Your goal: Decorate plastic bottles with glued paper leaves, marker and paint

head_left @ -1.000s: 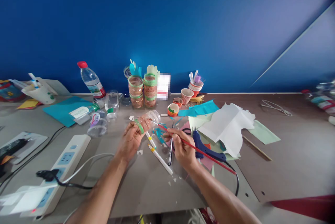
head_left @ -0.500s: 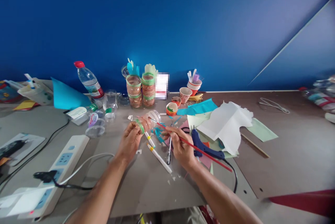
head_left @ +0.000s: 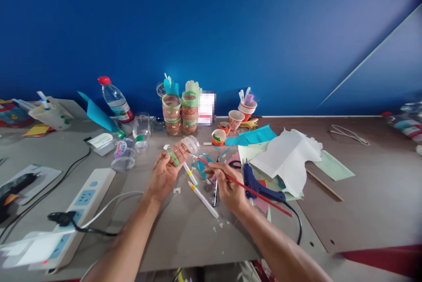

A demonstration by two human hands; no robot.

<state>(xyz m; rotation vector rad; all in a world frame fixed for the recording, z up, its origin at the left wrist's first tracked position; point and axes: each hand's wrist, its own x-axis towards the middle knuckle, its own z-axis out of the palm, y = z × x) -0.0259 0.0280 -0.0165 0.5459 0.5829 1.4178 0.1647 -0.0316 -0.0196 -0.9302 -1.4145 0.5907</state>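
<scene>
My left hand point(head_left: 164, 172) is closed round a clear plastic bottle piece point(head_left: 184, 148) with a green band, held tilted above the table. My right hand point(head_left: 227, 183) pinches a long red paintbrush point(head_left: 245, 187), whose tip touches the side of the bottle piece. Between and below the hands lie two white markers point(head_left: 201, 196) with yellow bands, a dark pen point(head_left: 215, 185) and teal paper scraps point(head_left: 201, 168).
A blue glue gun point(head_left: 260, 187) lies right of my right hand beside white and green paper sheets point(head_left: 286, 157). Decorated jars point(head_left: 180, 113), paint cups point(head_left: 218, 137), a water bottle point(head_left: 115, 102) and cut bottle parts stand behind. A power strip point(head_left: 75, 205) with cables lies at left.
The teal sheet at the back left was lifted from flat on the table and now stands as a narrow raised edge. My hands stayed in place with bottle piece and brush.
</scene>
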